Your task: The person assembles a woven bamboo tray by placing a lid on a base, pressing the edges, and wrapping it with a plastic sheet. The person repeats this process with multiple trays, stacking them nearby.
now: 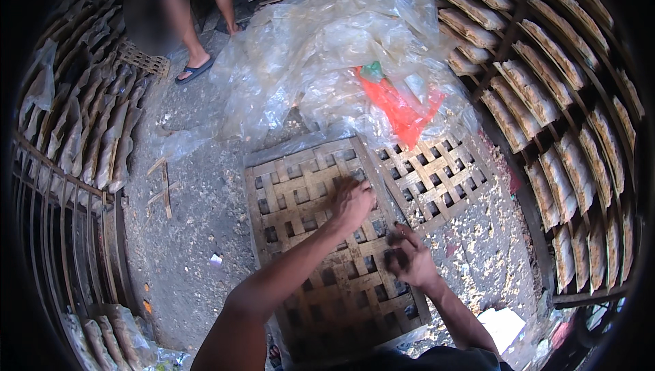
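Observation:
A rectangular tray of woven bamboo strips in a wooden frame (307, 194) lies in front of me, with clear plastic sheeting (286, 153) showing along its far edge. My left hand (351, 204) rests over the weave near the tray's right side, its fingers closed. Whatever they pinch, if anything, is hidden. Just right and nearer, my right hand (413, 262) hovers by the frame's right edge. Its fingers are bent but apart, somewhat blurred, and no object shows in them. A second woven tray (437, 180) lies beyond the first on the right, partly beside it.
Crumpled clear plastic sheets (307, 50) heap at the far side, with a red plastic piece (399, 105) on top. Racks of filled trays (532, 98) line the right; more wrapped slabs (82, 119) stand left. Another person's sandalled foot (196, 67) is far left. Crumbs litter the floor (184, 234).

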The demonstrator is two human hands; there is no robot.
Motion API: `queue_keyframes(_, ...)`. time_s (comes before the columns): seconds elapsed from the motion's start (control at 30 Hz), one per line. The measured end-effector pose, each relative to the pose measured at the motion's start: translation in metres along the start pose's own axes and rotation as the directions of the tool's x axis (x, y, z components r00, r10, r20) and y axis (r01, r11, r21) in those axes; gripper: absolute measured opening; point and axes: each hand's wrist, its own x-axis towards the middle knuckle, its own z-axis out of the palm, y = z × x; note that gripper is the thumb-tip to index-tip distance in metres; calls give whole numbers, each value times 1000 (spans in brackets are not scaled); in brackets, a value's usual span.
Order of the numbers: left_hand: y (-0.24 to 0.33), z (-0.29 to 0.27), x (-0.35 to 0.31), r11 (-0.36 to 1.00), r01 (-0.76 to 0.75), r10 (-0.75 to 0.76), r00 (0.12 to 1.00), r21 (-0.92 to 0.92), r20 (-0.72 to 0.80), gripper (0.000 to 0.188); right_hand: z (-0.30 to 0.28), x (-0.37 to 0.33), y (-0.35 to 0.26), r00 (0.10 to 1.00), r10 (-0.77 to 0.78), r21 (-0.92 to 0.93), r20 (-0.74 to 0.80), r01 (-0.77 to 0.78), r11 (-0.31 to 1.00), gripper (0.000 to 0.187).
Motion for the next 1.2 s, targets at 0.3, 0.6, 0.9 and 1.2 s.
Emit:
queue_keyframes(0.3,0,-33,-8,958,-113,102,993,-263,-55,16,2,-5,-8,981,179,114,79,-188,976,24)
queue_keyframes(0.6,-89,-127,-98,760,407,-359,913,-507,194,9,-1,-14,9,959,166,6,230,-172,985,16)
queue_keyframes(0.9,-237,-212,-350,595,772,-793,610,-225,-2,2,-35,21,11,806,22,-227,591,140,964,29)
queue_keyframes(1.2,-238,-236,-380,726,687,-687,725,21,41,4,-34,21,12,885,10,-65,465,23,998,11)
